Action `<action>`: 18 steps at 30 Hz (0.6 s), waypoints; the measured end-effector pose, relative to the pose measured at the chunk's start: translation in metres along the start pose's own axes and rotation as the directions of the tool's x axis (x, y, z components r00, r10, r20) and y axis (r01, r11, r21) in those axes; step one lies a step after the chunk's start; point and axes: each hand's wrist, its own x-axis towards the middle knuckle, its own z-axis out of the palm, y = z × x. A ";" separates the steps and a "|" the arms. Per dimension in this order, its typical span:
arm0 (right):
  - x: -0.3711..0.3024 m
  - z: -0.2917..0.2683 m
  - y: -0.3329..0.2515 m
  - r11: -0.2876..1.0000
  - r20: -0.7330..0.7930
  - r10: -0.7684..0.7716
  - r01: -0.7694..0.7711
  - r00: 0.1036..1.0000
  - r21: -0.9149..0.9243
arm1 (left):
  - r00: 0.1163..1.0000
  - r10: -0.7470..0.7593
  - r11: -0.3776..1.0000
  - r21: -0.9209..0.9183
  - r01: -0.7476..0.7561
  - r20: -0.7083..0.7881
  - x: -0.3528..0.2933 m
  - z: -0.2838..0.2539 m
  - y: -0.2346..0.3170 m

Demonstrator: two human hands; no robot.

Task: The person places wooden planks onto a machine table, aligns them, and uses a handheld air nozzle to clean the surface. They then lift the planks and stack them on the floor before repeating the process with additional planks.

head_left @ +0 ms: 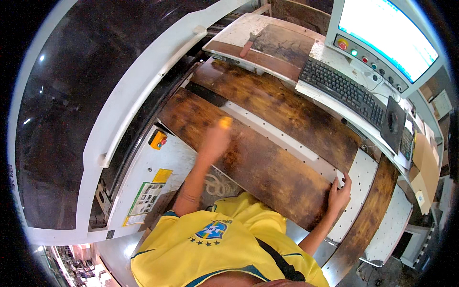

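A long brown wooden board [267,165], mottled with dark stains, lies across the machine bed in front of me. Over its left part is my left hand [214,143], smeared by motion and closed around a small orange-yellow object [225,122] whose kind I cannot make out. At the board's right end my right hand [338,195] grips the far corner, thumb and fingers apart around the edge. Beyond a pale perforated metal strip [272,129] lies a second stained board [287,115].
A keyboard [342,88] and a lit monitor [387,36] with buttons stand at far right. A red-handled wrench [249,45] lies on the far ledge. Left, a machine cover with a white handle [153,95] rises beside an orange switch box [158,140].
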 end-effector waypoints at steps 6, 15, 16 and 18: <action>0.002 0.005 -0.002 1.000 0.014 -0.022 0.022 1.000 -0.003 | 0.626 -0.289 0.957 -0.204 0.206 -0.725 0.003 -0.150 -0.175; 0.040 0.002 0.035 0.956 0.156 0.197 -0.225 0.968 0.188 | 0.201 -0.282 0.690 -0.053 0.722 -0.938 -0.060 -0.186 -0.345; 0.053 0.008 0.062 0.973 0.137 0.137 -0.160 0.981 0.169 | 0.236 -0.275 0.647 0.002 0.762 -0.932 -0.063 -0.182 -0.354; 0.078 0.017 0.084 0.976 0.138 0.177 -0.192 0.974 0.099 | 0.224 -0.205 0.698 0.018 0.716 -0.953 -0.069 -0.171 -0.340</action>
